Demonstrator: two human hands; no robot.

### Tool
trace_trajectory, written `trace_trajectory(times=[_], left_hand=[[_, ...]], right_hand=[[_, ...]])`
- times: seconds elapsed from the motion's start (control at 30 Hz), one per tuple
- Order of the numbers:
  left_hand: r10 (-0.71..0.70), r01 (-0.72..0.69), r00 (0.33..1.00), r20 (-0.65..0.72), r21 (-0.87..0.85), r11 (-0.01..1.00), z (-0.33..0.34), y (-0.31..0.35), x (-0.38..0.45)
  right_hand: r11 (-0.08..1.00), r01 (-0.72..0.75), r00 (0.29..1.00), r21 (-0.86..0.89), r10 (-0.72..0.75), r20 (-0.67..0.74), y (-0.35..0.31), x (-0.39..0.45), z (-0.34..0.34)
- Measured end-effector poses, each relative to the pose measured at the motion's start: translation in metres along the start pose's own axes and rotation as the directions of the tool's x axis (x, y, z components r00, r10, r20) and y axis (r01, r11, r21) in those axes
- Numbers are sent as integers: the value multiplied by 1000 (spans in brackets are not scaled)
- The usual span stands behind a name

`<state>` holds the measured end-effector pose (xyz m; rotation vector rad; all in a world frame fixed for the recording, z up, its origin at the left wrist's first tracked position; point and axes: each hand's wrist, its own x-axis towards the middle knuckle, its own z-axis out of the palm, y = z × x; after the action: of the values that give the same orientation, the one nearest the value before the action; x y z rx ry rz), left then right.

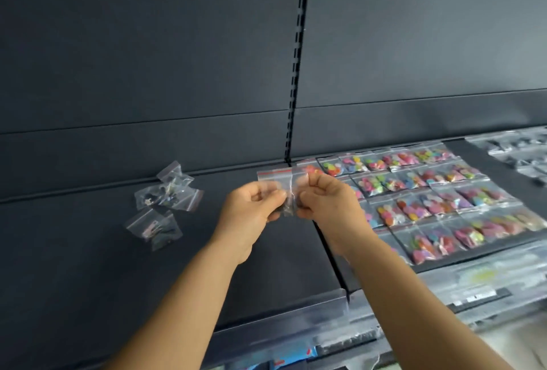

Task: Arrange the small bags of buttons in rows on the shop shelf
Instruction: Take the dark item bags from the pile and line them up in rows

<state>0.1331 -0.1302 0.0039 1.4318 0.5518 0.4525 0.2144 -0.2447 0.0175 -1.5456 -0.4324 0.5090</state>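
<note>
My left hand [251,207] and my right hand [328,201] are raised above the dark shelf [88,251], side by side. Each pinches a small clear zip bag [275,180] with a red strip along its top; the two bags overlap between the hands, and dark buttons show in their lower part. A loose heap of clear bags with dark buttons [162,204] lies to the left on the shelf. To the right, bags of coloured buttons [429,198] lie in neat rows.
A slotted upright [297,59] divides the dark back panel. Clear bags of dark items [518,150] lie at the far right. A clear plastic strip [281,319] runs along the shelf's front edge, with more packets below it.
</note>
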Motion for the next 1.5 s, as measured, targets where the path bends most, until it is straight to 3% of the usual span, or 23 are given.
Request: trace_trajectory(times=[0.23, 0.57, 0.73, 0.93, 1.2, 1.5], left_hand=[[-18, 10, 990, 141, 56, 998, 129, 0, -16], [-1, -5, 974, 226, 28, 1000, 295, -3, -44], [29, -64, 966, 256, 129, 990, 367, -4, -49], [54, -118, 939, 338, 170, 978, 428, -5, -41], [94, -211, 914, 395, 265, 941, 509, -13, 11], [2, -133, 919, 394, 306, 943, 567, -34, 66]], right_hand=[[999, -19, 995, 26, 22, -99, 0, -26, -123], [996, -28, 947, 81, 52, -318, -3, -62, -290], [998, -10, 915, 69, 37, -401, -6, -76, -357], [996, -23, 867, -81, -20, -497, -5, -74, -421], [991, -65, 808, -120, -18, -588, -1, -32, -498], [951, -203, 796, -232, 22, -604, 8, 32, -573]])
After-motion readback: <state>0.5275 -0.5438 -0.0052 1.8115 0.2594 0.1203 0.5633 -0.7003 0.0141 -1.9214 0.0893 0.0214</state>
